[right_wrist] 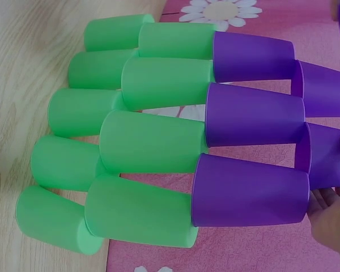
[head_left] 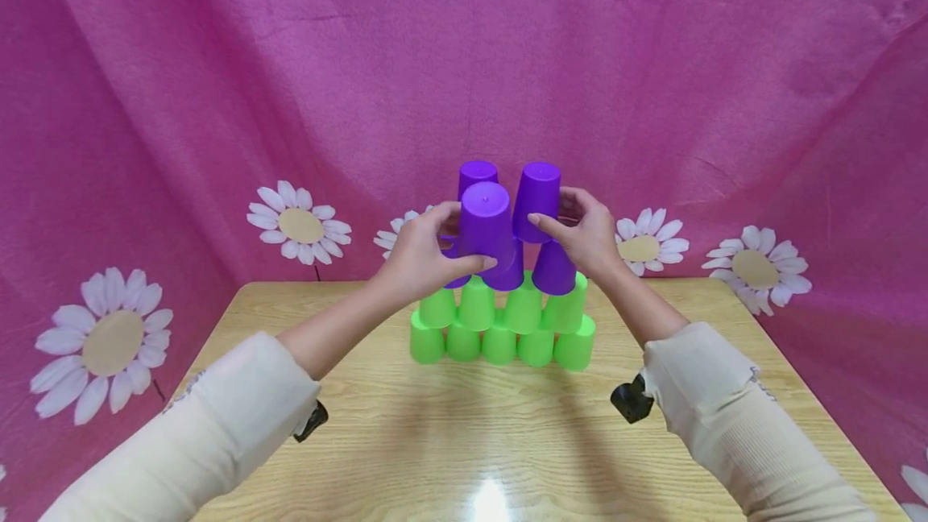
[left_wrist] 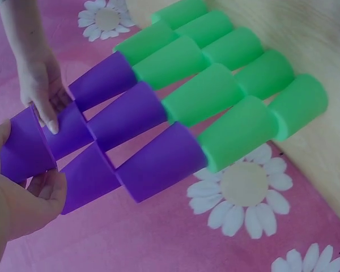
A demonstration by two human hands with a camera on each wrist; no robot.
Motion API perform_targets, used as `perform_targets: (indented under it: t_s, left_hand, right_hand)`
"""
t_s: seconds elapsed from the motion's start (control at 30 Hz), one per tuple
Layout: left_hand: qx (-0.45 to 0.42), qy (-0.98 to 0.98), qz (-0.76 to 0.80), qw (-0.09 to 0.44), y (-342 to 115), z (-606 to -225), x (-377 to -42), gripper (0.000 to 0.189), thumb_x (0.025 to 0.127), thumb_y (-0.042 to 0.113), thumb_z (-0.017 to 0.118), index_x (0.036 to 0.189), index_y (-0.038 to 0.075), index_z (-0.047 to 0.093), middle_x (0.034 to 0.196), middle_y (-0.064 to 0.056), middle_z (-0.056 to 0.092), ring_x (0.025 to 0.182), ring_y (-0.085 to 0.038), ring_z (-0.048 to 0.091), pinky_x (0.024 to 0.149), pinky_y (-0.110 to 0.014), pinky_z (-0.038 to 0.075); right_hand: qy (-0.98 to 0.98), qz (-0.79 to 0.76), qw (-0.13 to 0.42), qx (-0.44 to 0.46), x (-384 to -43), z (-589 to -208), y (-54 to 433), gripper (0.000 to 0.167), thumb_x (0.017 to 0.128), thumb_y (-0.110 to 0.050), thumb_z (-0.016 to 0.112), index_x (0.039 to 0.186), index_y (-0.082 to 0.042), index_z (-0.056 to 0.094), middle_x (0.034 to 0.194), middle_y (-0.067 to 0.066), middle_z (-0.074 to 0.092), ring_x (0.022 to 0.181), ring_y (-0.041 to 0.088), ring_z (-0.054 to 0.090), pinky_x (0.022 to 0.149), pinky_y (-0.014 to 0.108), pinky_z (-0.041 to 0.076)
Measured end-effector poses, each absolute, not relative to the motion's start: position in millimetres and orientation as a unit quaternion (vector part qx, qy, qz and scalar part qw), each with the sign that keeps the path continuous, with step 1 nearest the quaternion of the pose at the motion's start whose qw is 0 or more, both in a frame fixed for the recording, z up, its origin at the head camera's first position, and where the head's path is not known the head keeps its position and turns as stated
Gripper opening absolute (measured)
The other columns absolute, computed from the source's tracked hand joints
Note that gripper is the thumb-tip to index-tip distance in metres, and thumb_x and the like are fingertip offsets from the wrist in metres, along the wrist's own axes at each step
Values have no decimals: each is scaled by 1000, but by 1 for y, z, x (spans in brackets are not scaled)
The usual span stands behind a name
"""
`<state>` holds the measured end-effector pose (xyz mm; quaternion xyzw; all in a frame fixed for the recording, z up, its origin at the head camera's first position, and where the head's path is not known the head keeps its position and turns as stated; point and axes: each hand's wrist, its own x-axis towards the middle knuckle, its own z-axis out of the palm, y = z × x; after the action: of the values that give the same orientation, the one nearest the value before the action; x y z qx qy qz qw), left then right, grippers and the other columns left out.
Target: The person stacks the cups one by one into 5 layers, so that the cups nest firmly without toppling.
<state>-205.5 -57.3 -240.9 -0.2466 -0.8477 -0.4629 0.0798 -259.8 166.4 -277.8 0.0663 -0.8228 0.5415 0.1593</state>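
My left hand [head_left: 424, 256] grips an upside-down purple cup [head_left: 486, 224], thumb on the near side and fingers behind. In the left wrist view this held cup [left_wrist: 25, 147] is close to the tower's top row. My right hand [head_left: 593, 234] holds another purple cup [head_left: 538, 204] with thumb and fingers, at the right of that top row. The row's other purple cup [head_left: 477, 172] is partly hidden behind the left hand's cup. Three purple cups stand under these two; the middle one [right_wrist: 255, 115] shows clearly in the right wrist view.
Below the purple cups are two rows of upside-down green cups [head_left: 499, 345], the lowest on the wooden table [head_left: 348, 433]. A pink cloth [head_left: 406, 79] with printed daisies hangs behind and at both sides. Small black devices [head_left: 632, 399] sit at my wrists.
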Motion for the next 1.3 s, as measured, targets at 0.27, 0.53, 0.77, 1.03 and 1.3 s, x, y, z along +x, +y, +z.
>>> perform_targets:
  t_s: [0.27, 0.53, 0.77, 1.03, 1.3]
  left_hand:
    - [-248, -848, -457, 101, -50, -225, -212, 55, 71, 15, 79, 119, 2, 56, 111, -13, 66, 100, -26, 64, 89, -38, 52]
    - [-259, -843, -459, 108, -41, -216, -213, 57, 72, 20, 79, 121, 5, 56, 111, -10, 66, 99, -23, 63, 89, -35, 51]
    - [-266, -842, -453, 122, -36, -210, -218, 58, 72, 19, 78, 123, 4, 55, 110, -11, 66, 99, -23, 63, 89, -32, 51]
    - [-259, -841, -452, 142, -29, -195, -228, 60, 74, 19, 78, 126, 3, 52, 113, -12, 65, 104, -23, 62, 90, -30, 50]
    - [-231, -851, -451, 137, -21, -192, -240, 61, 75, 19, 77, 128, 5, 50, 116, -11, 63, 108, -22, 59, 93, -31, 49]
  right_hand:
    - [-820, 544, 161, 71, -261, -278, 166, 54, 82, -14, 70, 127, 5, 48, 121, 24, 59, 112, 32, 57, 98, 38, 48]
    - [-821, 544, 159, 70, -261, -278, 165, 48, 83, -6, 66, 126, 8, 48, 120, 27, 58, 113, 35, 56, 99, 39, 47]
    - [-820, 543, 162, 75, -261, -277, 164, 47, 83, -3, 64, 126, 9, 47, 121, 28, 57, 113, 36, 56, 99, 39, 47]
    - [-821, 541, 162, 77, -261, -278, 165, 51, 82, -12, 69, 126, 5, 49, 120, 24, 59, 112, 33, 57, 98, 38, 48]
    - [-823, 541, 158, 71, -259, -278, 165, 52, 83, -14, 69, 127, 4, 49, 121, 23, 59, 112, 32, 57, 98, 38, 48]
